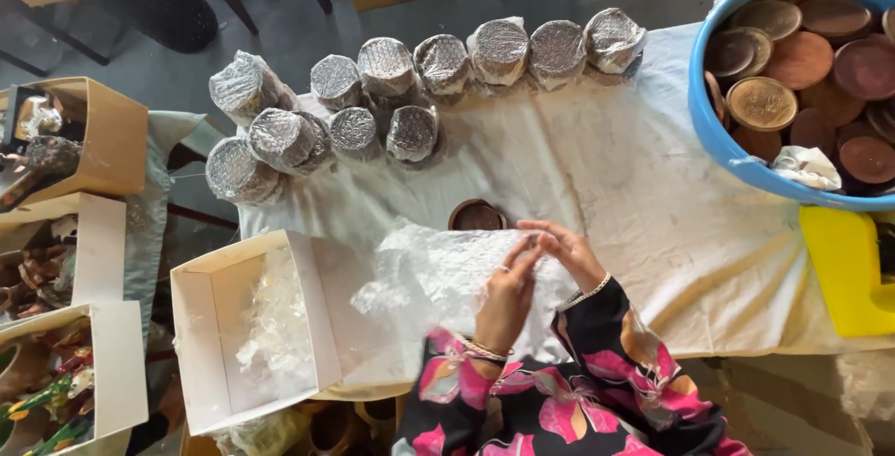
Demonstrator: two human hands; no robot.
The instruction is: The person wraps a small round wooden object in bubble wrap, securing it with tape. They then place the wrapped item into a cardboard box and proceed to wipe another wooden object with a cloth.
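My left hand (506,297) and my right hand (566,249) meet over a crumpled sheet of bubble wrap (429,274) on the white cloth-covered table (634,186). Both pinch the wrap's upper right part between their fingers. A brown round wooden disc (476,216) lies just beyond the wrap, partly covered by it. Floral sleeves cover both forearms.
Several bubble-wrapped round bundles (373,102) lie in rows at the table's far side. A blue tub (713,111) of brown discs stands at the right, a yellow object (844,269) below it. An open white box (247,325) sits at the left, with more boxes (84,260) of figurines beyond.
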